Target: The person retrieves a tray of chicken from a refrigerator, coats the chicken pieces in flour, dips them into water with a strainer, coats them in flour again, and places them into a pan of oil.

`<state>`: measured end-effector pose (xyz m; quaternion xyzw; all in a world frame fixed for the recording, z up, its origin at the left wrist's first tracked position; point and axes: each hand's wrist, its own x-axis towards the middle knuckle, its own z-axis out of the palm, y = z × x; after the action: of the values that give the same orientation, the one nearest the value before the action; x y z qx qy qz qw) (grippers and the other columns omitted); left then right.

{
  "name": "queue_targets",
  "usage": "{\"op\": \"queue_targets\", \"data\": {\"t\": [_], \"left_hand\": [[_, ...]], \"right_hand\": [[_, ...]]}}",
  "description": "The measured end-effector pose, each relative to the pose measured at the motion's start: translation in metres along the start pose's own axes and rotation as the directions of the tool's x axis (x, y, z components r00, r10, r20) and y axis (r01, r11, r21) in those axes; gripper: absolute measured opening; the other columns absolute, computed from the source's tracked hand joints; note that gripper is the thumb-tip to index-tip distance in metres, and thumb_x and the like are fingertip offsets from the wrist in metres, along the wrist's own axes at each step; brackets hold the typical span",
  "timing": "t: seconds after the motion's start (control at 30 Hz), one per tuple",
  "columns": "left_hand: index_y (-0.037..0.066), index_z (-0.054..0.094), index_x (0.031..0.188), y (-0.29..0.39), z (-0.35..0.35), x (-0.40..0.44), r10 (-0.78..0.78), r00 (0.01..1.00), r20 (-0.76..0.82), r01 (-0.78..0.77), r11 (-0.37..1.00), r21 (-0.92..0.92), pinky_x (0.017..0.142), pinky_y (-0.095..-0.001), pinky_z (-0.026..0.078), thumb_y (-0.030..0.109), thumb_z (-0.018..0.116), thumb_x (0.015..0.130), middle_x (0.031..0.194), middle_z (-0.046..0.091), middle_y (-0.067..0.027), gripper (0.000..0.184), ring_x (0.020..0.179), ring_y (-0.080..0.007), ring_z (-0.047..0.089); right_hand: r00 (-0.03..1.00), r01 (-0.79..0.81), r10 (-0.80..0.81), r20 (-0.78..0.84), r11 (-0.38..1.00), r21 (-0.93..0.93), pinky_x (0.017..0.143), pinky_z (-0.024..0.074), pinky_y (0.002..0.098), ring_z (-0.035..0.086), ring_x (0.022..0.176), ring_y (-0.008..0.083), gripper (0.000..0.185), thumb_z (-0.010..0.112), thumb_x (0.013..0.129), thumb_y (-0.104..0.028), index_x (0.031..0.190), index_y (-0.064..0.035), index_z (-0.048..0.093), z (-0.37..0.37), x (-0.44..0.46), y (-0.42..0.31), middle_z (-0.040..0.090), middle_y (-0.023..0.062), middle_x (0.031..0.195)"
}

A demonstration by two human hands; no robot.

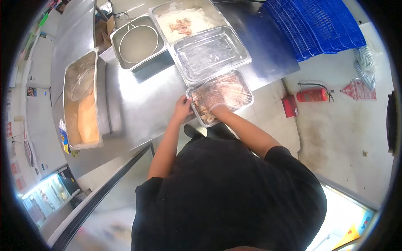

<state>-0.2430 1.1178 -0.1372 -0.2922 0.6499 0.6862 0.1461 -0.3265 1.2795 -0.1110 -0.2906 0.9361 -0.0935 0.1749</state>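
Note:
My left hand (183, 108) grips the left rim of a tray (252, 99) at the near edge of the steel table, its fingers curled over the side. Raw meat pieces (234, 90) fill this tray. My right hand (214, 101), in a thin transparent glove, reaches down into the meat at the tray's middle. Its fingers are hidden among the pieces, so their grip does not show. Just beyond stands a transparent tray (209, 54). Behind that, a tray of white flour (203, 19) has several meat pieces (182, 27) lying on top.
A deep steel pan (163, 46) with a round wire strainer (139, 44) stands left of the trays. Farther left, a long steel pan (100, 67) contains orange-tinted powder (87, 119). Stacked blue crates (318, 27) stand at the back right, near a red fire extinguisher (310, 95).

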Motion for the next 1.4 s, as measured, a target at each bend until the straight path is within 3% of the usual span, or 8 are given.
{"op": "queue_targets", "data": {"t": [0.2,0.4,0.5,0.8,0.9,1.07,1.3,1.4], "left_hand": [[0.008,0.053,0.115,-0.008,0.005,0.004,-0.02,1.0,-0.012,0.019,0.996,-0.092,0.081,-0.0411,0.056,0.03,0.053,0.101,0.107,0.058,-0.0066,0.026,0.096,-0.0195,0.058],[0.005,0.052,0.113,-0.007,0.006,0.001,-0.024,0.999,-0.028,0.02,0.991,-0.13,0.078,-0.0433,0.058,0.027,0.053,0.101,0.109,0.057,-0.0092,0.025,0.096,-0.0224,0.059],[0.003,0.051,0.111,-0.006,0.005,0.001,-0.002,0.999,-0.037,-0.003,0.99,-0.139,0.074,-0.0433,0.061,0.026,0.054,0.1,0.107,0.056,-0.011,0.025,0.094,-0.0238,0.061],[0.006,0.051,0.108,-0.01,0.007,0.006,-0.021,0.999,-0.026,0.018,0.993,-0.118,0.073,-0.0419,0.06,0.026,0.054,0.101,0.102,0.057,-0.0081,0.021,0.09,-0.0201,0.059],[0.007,0.052,0.11,-0.008,0.005,0.005,-0.03,0.999,-0.017,0.028,0.993,-0.117,0.073,-0.0415,0.06,0.026,0.054,0.101,0.105,0.057,-0.008,0.022,0.092,-0.0203,0.059],[0.008,0.052,0.116,-0.016,0.001,0.014,-0.062,0.998,0.01,0.062,0.995,-0.079,0.073,-0.0413,0.06,0.028,0.054,0.101,0.114,0.057,-0.009,0.025,0.097,-0.0221,0.059],[0.008,0.052,0.12,-0.008,0.001,0.009,-0.084,0.996,0.023,0.086,0.993,-0.084,0.076,-0.0415,0.06,0.028,0.053,0.101,0.119,0.057,-0.0099,0.027,0.102,-0.0241,0.059],[0.008,0.052,0.121,-0.009,-0.001,0.008,-0.083,0.996,0.044,0.087,0.992,-0.096,0.077,-0.0424,0.06,0.028,0.053,0.101,0.119,0.057,-0.01,0.028,0.104,-0.0247,0.059]], "right_hand": [[0.992,0.127,-0.128,0.021,0.991,0.046,0.104,0.0424,0.041,0.055,0.124,0.0323,0.04,0.056,0.087,-0.012,0.126,-0.0062,0.062,0.016,-0.008,0.011,0.061,0.0205,0.126],[0.88,0.258,-0.218,0.421,0.965,-0.04,0.104,0.0432,0.0414,0.055,0.122,0.0348,0.058,0.068,0.081,-0.021,0.132,0.0017,0.052,-0.088,-0.036,-0.019,0.056,0.0218,0.133],[0.917,0.387,-0.363,0.164,0.911,-0.147,0.105,0.0423,0.042,0.054,0.123,0.0365,0.076,0.073,0.076,-0.042,0.135,-0.0015,0.048,-0.023,-0.029,0.016,0.051,0.0226,0.135],[0.955,-0.224,0.143,0.26,0.923,0.313,0.1,0.047,0.0432,0.055,0.122,0.0373,0.066,0.067,0.083,-0.011,0.144,-0.0062,0.039,0.024,0.0,0.007,0.046,0.0265,0.138],[0.983,0.116,-0.136,0.122,0.98,0.159,0.101,0.0468,0.0427,0.053,0.124,0.0383,0.067,0.064,0.083,-0.005,0.145,-0.0062,0.038,0.021,0.004,0.006,0.048,0.0277,0.136],[0.925,0.348,-0.362,0.113,0.929,0.128,0.103,0.0454,0.0409,0.051,0.125,0.0404,0.077,0.075,0.072,-0.011,0.142,-0.0047,0.044,-0.015,-0.006,0.004,0.053,0.0293,0.129],[0.9,0.12,-0.162,0.406,0.985,0.126,0.102,0.0465,0.0416,0.052,0.126,0.0386,0.082,0.078,0.066,-0.018,0.141,-0.0105,0.045,-0.054,-0.012,-0.032,0.048,0.0214,0.14],[0.956,0.206,-0.223,0.193,0.973,0.107,0.097,0.0495,0.042,0.055,0.121,0.037,0.071,0.075,0.072,-0.02,0.137,-0.0114,0.05,-0.009,-0.014,-0.014,0.051,0.0189,0.137]]}}
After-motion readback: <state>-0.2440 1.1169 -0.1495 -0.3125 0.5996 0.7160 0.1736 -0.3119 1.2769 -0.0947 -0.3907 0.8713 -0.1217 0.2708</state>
